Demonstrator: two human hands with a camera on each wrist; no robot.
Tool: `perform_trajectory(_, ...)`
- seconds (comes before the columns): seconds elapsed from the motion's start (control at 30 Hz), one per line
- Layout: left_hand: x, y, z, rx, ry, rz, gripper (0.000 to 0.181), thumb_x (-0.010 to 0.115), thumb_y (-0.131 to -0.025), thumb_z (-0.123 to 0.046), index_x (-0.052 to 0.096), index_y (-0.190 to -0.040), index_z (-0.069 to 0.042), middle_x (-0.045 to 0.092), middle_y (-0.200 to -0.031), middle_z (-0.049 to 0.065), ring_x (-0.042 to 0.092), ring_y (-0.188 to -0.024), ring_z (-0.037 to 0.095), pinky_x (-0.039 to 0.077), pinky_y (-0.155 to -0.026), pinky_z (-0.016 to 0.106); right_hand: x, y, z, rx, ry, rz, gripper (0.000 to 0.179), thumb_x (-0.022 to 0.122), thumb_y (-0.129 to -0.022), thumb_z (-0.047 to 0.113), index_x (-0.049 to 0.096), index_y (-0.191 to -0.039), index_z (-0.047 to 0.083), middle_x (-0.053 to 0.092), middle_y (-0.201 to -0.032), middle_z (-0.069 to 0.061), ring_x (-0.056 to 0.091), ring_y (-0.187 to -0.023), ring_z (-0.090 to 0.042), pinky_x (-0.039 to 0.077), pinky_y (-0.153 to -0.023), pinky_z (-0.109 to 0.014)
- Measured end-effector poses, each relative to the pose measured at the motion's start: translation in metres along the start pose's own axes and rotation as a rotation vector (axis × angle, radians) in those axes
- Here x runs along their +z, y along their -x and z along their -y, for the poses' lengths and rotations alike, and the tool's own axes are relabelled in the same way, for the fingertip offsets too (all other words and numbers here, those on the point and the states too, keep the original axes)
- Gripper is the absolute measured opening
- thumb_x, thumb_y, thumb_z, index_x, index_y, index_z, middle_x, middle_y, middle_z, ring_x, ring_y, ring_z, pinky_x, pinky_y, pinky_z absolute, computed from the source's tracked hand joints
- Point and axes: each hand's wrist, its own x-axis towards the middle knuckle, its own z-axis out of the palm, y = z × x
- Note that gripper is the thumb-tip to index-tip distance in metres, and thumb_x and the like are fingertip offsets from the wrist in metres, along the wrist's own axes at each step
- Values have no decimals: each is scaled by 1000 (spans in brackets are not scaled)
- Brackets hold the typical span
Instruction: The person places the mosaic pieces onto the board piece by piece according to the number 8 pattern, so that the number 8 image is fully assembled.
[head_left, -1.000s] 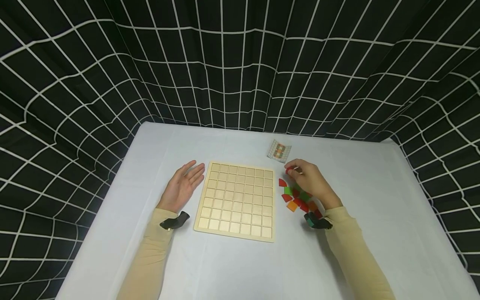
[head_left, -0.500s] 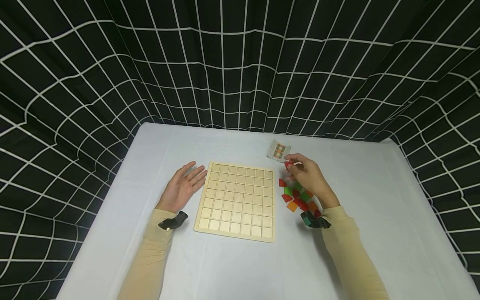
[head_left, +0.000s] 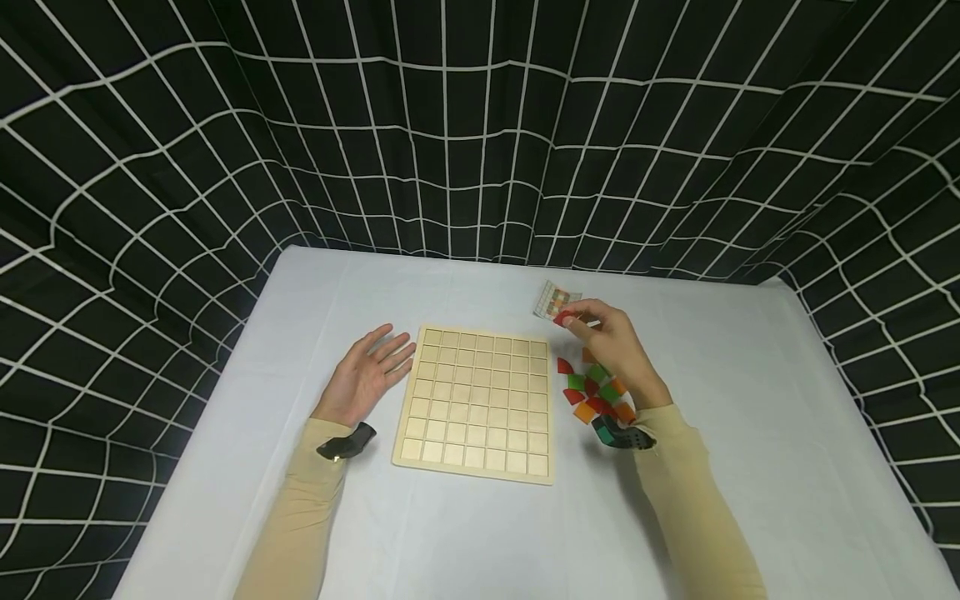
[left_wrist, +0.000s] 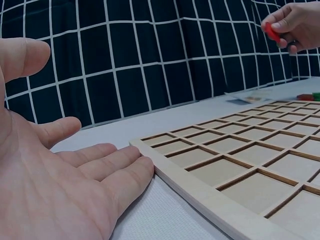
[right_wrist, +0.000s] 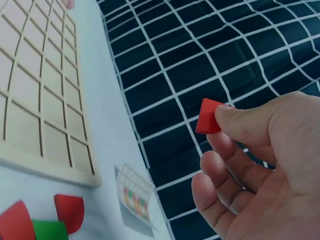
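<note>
My right hand pinches a red tile between thumb and finger, lifted above the table. In the head view that tile overlaps the near edge of a small printed pattern card. My left hand lies palm up with fingers extended, their tips right at the left edge of a wooden grid board. All the board's square recesses show bare wood. Below my right hand lies a loose group of red, green and orange tiles, among them an orange tile and a green tile.
A white cloth covers the table. Black curtains with a white grid stand behind it and at both sides. Dark wrist cameras sit on both wrists over beige sleeves.
My right hand has moved away from the loose tiles, leftward and toward the card, carrying the red tile. The board has shifted slightly right, and my left fingers have spread toward its edge.
</note>
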Motion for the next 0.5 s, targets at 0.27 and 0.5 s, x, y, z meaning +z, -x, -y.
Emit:
perform_trajectory(0.27,0,1,-1,7,3,2,66,33,-111,-39,6,-163,-10,13,-169,22,20,-157,38,31,-126,42,11,-9,10,-85,-78,-40,27,63,-100,12,66,-125,4,65,-110,-17,58,-103,-24,50,-89,-27)
perform_trajectory(0.5,0,0,0,11,-24,3,63,30,-111,-38,6,-163,-11,13,-169,22,19,-157,39,36,-123,38,24,-17,20,-67,-158,-19,24,68,-97,18,68,-118,5,71,-108,-15,61,-95,-11,51,-86,-24)
